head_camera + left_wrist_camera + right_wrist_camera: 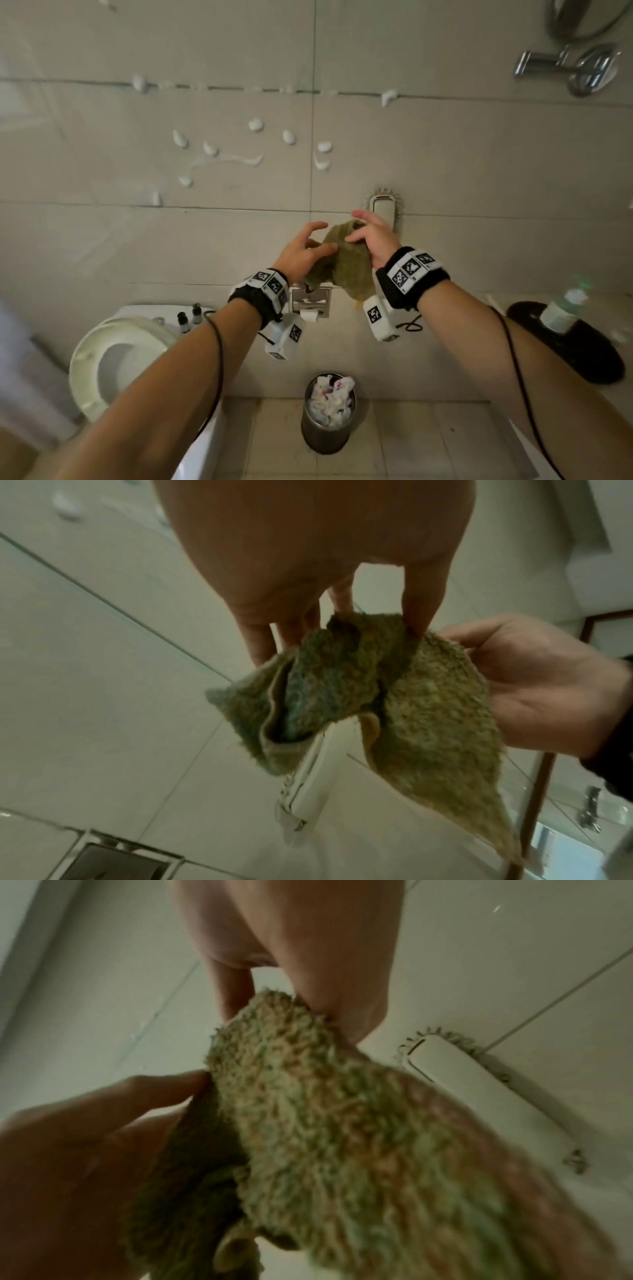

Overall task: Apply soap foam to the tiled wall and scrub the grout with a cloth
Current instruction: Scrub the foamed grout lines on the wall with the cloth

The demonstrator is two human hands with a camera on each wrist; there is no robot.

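Both hands hold a fuzzy green-yellow cloth (346, 263) in the air in front of the tiled wall (137, 240). My left hand (325, 236) pinches the cloth's (428, 723) upper left edge between thumb and fingers. My right hand (354, 226) pinches its top right fold, and the cloth (342, 1137) hangs bunched below. White foam blobs (255, 125) dot the tile above the hands, and more foam (388, 97) sits along the upper horizontal grout line.
A white scrub brush (383, 205) hangs on the wall just behind my right hand. Below are a toilet (102, 359), small dark bottles (186, 320), a paper holder (310, 303) and a full waste bin (329, 411). Chrome fittings (582, 68) stand upper right.
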